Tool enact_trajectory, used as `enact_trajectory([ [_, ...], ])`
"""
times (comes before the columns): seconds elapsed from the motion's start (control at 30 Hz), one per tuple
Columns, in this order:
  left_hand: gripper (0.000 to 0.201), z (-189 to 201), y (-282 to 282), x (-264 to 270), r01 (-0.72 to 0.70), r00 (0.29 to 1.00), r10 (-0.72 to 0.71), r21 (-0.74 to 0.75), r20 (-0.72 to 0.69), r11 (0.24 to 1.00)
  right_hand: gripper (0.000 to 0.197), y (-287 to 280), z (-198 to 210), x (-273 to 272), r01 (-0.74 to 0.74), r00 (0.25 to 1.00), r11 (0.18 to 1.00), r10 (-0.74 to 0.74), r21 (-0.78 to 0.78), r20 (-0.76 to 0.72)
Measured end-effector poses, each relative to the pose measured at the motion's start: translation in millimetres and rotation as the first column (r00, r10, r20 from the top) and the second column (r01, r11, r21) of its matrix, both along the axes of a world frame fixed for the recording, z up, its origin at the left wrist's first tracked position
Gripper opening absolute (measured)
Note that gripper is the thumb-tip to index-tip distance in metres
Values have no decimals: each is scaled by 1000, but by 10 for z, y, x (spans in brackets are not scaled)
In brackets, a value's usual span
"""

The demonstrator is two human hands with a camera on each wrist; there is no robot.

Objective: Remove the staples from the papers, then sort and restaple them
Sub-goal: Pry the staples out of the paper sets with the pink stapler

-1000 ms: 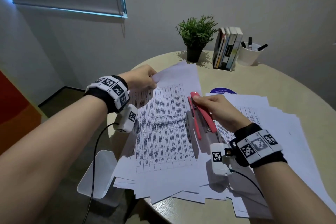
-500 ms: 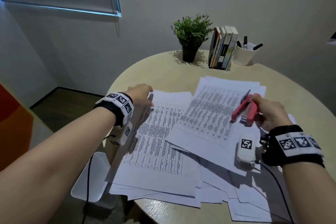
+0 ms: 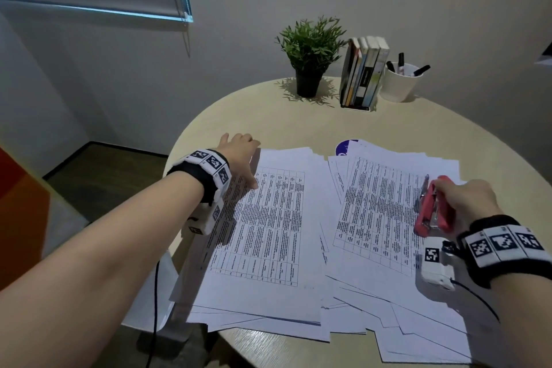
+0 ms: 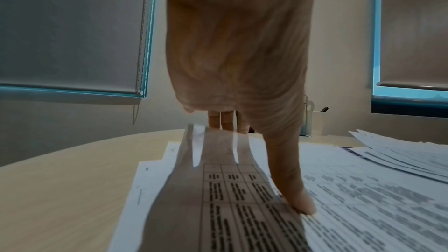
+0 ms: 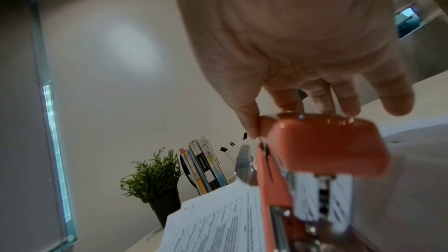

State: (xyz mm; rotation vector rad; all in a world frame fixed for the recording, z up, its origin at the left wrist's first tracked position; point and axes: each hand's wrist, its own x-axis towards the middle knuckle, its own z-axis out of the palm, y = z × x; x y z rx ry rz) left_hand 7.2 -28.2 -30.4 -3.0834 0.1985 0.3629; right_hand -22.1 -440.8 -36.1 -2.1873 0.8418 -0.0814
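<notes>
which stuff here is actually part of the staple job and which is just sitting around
Part of the job:
- red stapler, gripped by the right hand
- left paper pile, left hand resting on it
- right paper pile

Just lying about:
- potted plant
- books
- pen cup
- blue disc, part hidden under papers

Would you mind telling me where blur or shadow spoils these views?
Head view: sharp, though dim. Left wrist view: the left hand throws a broad shadow over the printed sheet, whose text is smeared. Right wrist view: the red stapler is close and blurred, and the right hand is soft.
</notes>
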Motion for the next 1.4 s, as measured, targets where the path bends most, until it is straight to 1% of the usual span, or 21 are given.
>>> enact_trajectory([
  [0.13,76,13,-22,-36,38,996,-38,-4,77,999,55,142,113,-37,22,1000,997,-22,-70,5],
  [0.17,63,28,-29,-49,32,994,-29,-27,103,999,56,159,126,-30,27,1000,998,-27,-57,11],
  [0.23,26,85,-35,-82,-5,989,27,-148,144,989,58,210,164,-37,29,1000,998,-29,-50,8],
  [0.27,20,107,-25,-92,-20,988,50,-204,145,979,60,231,176,-33,8,1000,999,-8,-46,16],
  [0.3,19,120,-10,-96,-20,988,57,-244,145,970,61,236,175,-23,6,1000,1000,-5,-31,21],
  [0.4,14,154,3,-140,13,995,19,-296,102,955,62,293,181,-2,-11,998,999,8,39,65],
  [0.47,4,165,-35,-195,19,999,-2,-335,53,942,52,406,222,-4,-77,990,993,65,91,124],
  [0.53,9,163,-76,-249,-2,1000,-5,-416,-16,909,39,604,280,-36,-204,972,972,186,118,145],
  [0.6,11,134,-120,-310,-29,998,-4,-503,-66,864,43,821,286,-52,-319,940,941,299,111,163],
  [0.67,14,88,-167,-396,-46,998,10,-583,-66,811,48,1071,273,-100,-418,903,903,402,96,154],
  [0.73,26,45,-202,-480,-61,998,30,-630,-60,774,47,1368,252,-176,-534,845,841,527,91,89],
  [0.77,37,17,-202,-516,-63,998,40,-625,-51,778,47,1511,231,-212,-597,802,799,595,70,51],
  [0.8,48,-11,-189,-554,-51,999,52,-576,-16,816,48,1660,231,-261,-656,754,754,656,33,15],
  [0.83,57,-29,-168,-602,-32,997,59,-473,41,880,48,1798,215,-297,-700,714,714,700,-9,-24],
  [0.87,62,-41,-139,-659,-11,993,52,-349,107,937,48,1912,193,-318,-734,679,677,732,-54,-52],
  [0.9,63,-48,-109,-720,8,988,31,-246,153,969,46,2021,178,-341,-758,652,644,752,-103,-97],
  [0.93,61,-64,-78,-782,23,988,7,-189,155,982,43,2122,156,-356,-777,629,611,762,-155,-153],
  [1.03,55,-142,1,-974,18,1000,-17,-178,7,984,37,2389,136,-432,-806,582,501,766,-316,-271],
  [1.1,54,-203,26,-1076,45,997,-53,-160,-51,986,36,2509,107,-467,-818,561,448,759,-361,-331],
  [1.27,71,-245,39,-1155,121,991,-123,-50,-46,991,21,2639,57,-488,-821,536,367,760,-438,-368],
  [1.4,75,-225,43,-1147,140,989,-141,-21,-45,990,18,2710,71,-518,-794,552,350,758,-497,-347],
])
